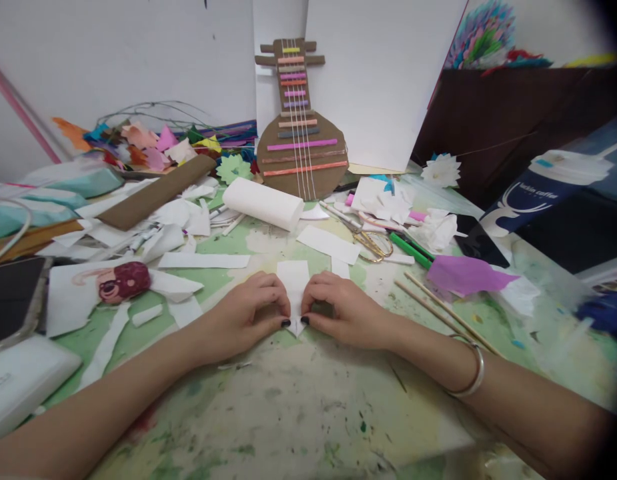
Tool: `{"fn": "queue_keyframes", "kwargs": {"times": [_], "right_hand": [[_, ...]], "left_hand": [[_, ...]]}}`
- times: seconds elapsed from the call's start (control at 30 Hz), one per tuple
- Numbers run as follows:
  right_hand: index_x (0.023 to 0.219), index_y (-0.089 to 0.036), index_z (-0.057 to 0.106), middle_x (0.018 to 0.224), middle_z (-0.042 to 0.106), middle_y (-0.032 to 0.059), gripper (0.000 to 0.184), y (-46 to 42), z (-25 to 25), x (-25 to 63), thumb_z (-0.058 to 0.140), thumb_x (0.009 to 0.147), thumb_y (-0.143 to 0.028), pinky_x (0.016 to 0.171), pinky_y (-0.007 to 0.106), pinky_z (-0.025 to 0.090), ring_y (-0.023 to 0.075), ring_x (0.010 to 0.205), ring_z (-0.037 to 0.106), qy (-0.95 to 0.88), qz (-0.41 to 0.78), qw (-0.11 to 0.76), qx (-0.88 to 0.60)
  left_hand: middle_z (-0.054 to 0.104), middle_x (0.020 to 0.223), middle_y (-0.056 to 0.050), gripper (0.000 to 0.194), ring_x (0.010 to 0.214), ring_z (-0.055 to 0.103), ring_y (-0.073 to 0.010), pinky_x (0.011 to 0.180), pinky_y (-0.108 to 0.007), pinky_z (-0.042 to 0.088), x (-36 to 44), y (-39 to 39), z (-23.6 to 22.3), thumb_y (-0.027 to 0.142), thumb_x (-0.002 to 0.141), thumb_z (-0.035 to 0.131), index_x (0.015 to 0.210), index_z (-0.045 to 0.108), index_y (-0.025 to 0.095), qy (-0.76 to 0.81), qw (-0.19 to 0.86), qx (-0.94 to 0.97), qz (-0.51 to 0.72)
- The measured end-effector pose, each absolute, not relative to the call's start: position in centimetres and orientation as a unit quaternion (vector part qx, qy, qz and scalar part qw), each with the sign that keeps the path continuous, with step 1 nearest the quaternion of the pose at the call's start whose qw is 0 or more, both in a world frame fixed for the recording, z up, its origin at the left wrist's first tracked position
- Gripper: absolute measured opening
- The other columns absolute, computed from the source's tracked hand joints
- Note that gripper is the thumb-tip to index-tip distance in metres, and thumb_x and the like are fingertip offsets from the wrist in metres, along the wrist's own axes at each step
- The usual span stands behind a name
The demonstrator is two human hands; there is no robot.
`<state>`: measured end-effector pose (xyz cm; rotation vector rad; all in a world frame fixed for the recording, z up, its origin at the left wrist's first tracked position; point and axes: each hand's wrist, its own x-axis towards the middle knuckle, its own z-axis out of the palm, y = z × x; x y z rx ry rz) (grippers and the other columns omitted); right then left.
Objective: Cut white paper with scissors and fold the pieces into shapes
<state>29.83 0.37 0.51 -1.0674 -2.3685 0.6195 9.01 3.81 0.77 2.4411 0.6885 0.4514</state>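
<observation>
A small strip of white paper [293,275] lies on the table between my hands, its near end folded to a point. My left hand [255,307] pinches its left edge, thumb and fingers closed on it. From the other side my right hand [341,308] grips the right edge in the same way, with a silver bangle [475,373] on that wrist. Both thumbs press near the folded tip. More white paper strips [204,261] lie just beyond my hands, and a flattened white paper roll [263,203] rests behind them.
A brown cardboard lute [303,150] with colored bars stands at the back. Gold-handled scissors [373,245], a green pen [411,249], purple paper [471,275] and wooden sticks [448,313] lie right. A coffee cup [548,187] stands far right; a phone [13,303] lies left.
</observation>
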Motion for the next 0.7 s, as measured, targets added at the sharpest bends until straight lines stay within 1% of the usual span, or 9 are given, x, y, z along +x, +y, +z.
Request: {"fn": "queue_keyframes", "kwargs": {"times": [0.23, 0.4, 0.53, 0.7], "right_hand": [[0.076, -0.016, 0.056, 0.081, 0.055, 0.0039, 0.005, 0.3, 0.5, 29.7, 0.055, 0.075, -0.012, 0.072, 0.027, 0.038, 0.0157, 0.079, 0.048, -0.860, 0.219, 0.227, -0.400], [0.076, -0.016, 0.056, 0.083, 0.054, 0.0045, 0.005, 0.2, 0.4, 29.8, 0.055, 0.074, -0.011, 0.075, 0.029, 0.039, 0.0163, 0.082, 0.048, -0.855, 0.229, 0.227, -0.406], [0.076, -0.016, 0.058, 0.091, 0.051, 0.0057, 0.007, 0.1, 0.6, 29.7, 0.057, 0.072, -0.010, 0.080, 0.031, 0.040, 0.0173, 0.089, 0.047, -0.843, 0.250, 0.234, -0.415], [0.076, -0.016, 0.059, 0.090, 0.051, 0.0051, 0.008, 0.2, 0.7, 29.7, 0.058, 0.071, -0.009, 0.082, 0.032, 0.040, 0.0173, 0.089, 0.047, -0.837, 0.268, 0.233, -0.416]], "left_hand": [[0.054, 0.090, -0.003, 0.001, 0.088, 0.048, -0.0180, 0.078, -0.030, 0.040, 9.0, 3.9, 0.5, 0.019, 0.081, 0.052, 0.081, 0.053, 0.018, 0.261, 0.272, 0.911, 0.170], [0.052, 0.092, -0.004, 0.010, 0.090, 0.047, -0.0181, 0.079, -0.030, 0.040, 9.2, 3.3, 0.6, 0.013, 0.082, 0.044, 0.083, 0.052, 0.019, 0.247, 0.256, 0.919, 0.170], [0.052, 0.086, -0.003, 0.009, 0.081, 0.046, -0.0171, 0.072, -0.029, 0.040, 9.2, 2.7, 0.8, 0.014, 0.082, 0.042, 0.085, 0.049, 0.019, 0.271, 0.245, 0.917, 0.161], [0.052, 0.083, -0.003, 0.008, 0.078, 0.046, -0.0166, 0.067, -0.028, 0.039, 9.1, 2.7, 0.8, 0.015, 0.082, 0.042, 0.086, 0.048, 0.019, 0.282, 0.262, 0.910, 0.152]]}}
